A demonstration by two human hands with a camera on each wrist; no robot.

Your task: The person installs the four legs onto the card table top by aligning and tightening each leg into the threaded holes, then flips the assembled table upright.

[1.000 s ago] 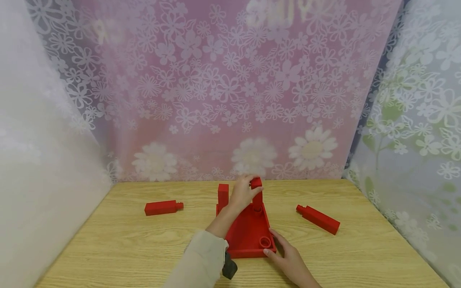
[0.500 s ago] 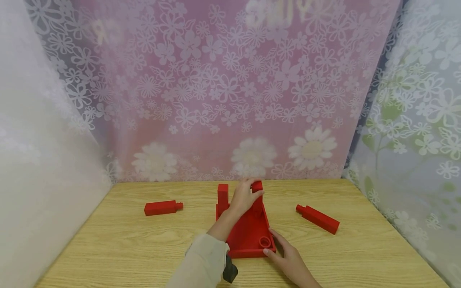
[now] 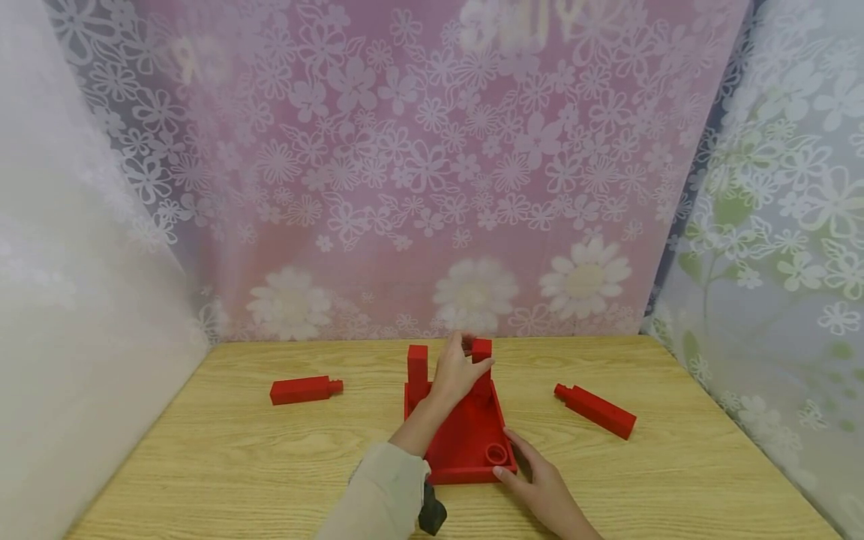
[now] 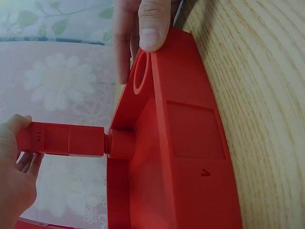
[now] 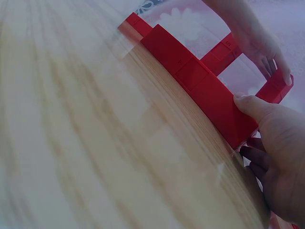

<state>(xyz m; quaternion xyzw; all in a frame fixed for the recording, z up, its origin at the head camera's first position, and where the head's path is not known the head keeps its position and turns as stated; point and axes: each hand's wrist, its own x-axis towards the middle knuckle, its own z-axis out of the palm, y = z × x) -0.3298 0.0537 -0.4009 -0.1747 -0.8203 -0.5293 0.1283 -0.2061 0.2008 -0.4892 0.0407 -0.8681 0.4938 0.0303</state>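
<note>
My left hand (image 3: 454,371), reaching across from a pale, loose sleeve (image 3: 378,487), is clamped on a red, square-sided, plastic-looking post (image 3: 482,349), thumb and fingers closed about its upper end. This post stands upright at the far right corner of a shallow, red, rectangular tray (image 3: 459,442) with low walls. From my left wrist I see its narrow neck meeting the round red socket (image 4: 123,144) in that corner; how deep it sits I cannot tell.

My right hand (image 3: 540,487) grips the tray's near right corner, the thumb on the near wall and the fingers along the outer right side. Just inside that corner is a red, open, ring-shaped socket (image 3: 496,454).

A second red square post (image 3: 418,364) stands upright at the tray's far left corner, its foot partly hidden by my forearm. Two more lie on their sides, well apart from the tray: a red necked post (image 3: 301,390) to the left and a red post with a stepped neck (image 3: 597,412) to the right. Everything rests on a yellowish wood-grain table (image 3: 202,465), before a pink curtain with white flowers (image 3: 405,187).
</note>
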